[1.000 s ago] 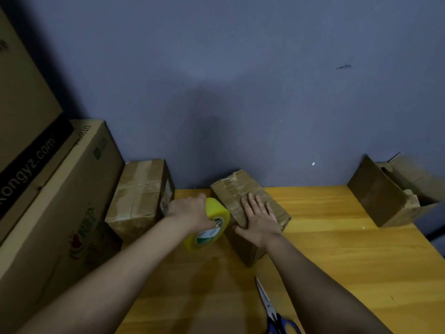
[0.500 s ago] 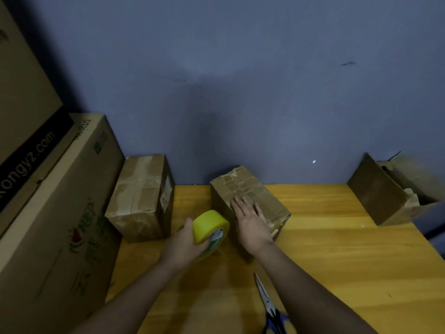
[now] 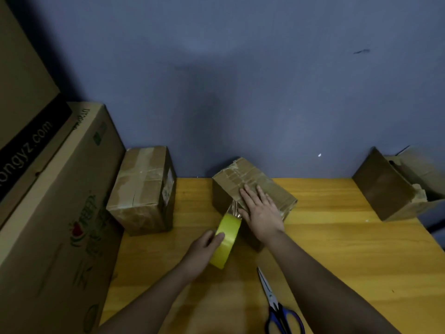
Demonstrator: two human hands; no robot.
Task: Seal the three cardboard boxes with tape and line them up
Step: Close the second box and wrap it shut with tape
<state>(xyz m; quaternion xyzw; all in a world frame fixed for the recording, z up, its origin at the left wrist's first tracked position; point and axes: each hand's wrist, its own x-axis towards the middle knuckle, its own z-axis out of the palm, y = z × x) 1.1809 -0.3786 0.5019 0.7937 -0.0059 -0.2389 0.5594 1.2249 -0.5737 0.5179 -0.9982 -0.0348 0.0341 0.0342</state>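
Observation:
A small cardboard box (image 3: pixel 250 180) sits turned at an angle in the middle of the wooden table (image 3: pixel 337 249). My right hand (image 3: pixel 261 212) lies flat on its top with straight fingers. My left hand (image 3: pixel 204 247) grips a yellow tape roll (image 3: pixel 225 239) just in front of the box. A clear strip of tape (image 3: pixel 233 209) stretches from the roll up to the box's near edge. A second, taped box (image 3: pixel 144 189) stands at the back left. A third box (image 3: pixel 390 189) lies tipped at the far right with its flaps open.
Blue-handled scissors (image 3: pixel 277 307) lie on the table near its front edge, beside my right forearm. Large cartons (image 3: pixel 55 201) wall off the left side. A blue-grey wall runs directly behind the table.
My left hand has pulled the tape roll back toward me, away from the box, drawing out a strip of tape. My right hand has stayed pressed on the box top.

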